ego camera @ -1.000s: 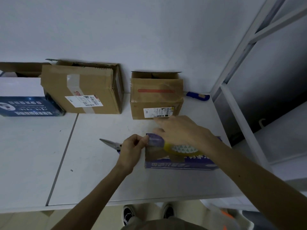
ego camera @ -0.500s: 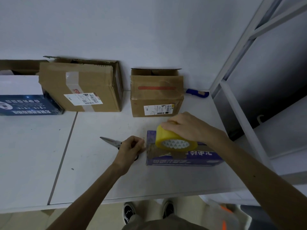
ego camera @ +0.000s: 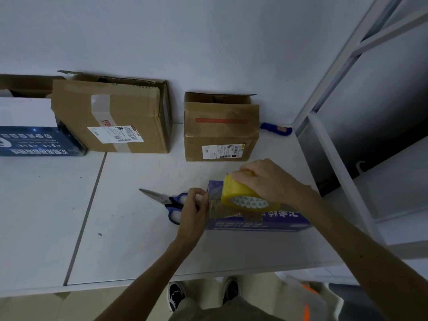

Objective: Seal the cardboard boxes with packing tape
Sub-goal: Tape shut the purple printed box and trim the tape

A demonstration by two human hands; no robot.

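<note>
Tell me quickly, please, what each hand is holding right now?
Left hand: fingers pinch the tape end at the purple box's left edge.
Right hand: grips the yellow tape roll on that box.

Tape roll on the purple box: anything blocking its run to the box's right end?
Nothing visible. The right hand grips the tape roll on the purple box near its left end, where the left hand pinches the tape end. The forearm hides part of the top.

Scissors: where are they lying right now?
In the head view the scissors lie on the white table, just left of the purple box, blue handles partly hidden behind the left hand, blades pointing left.
</note>
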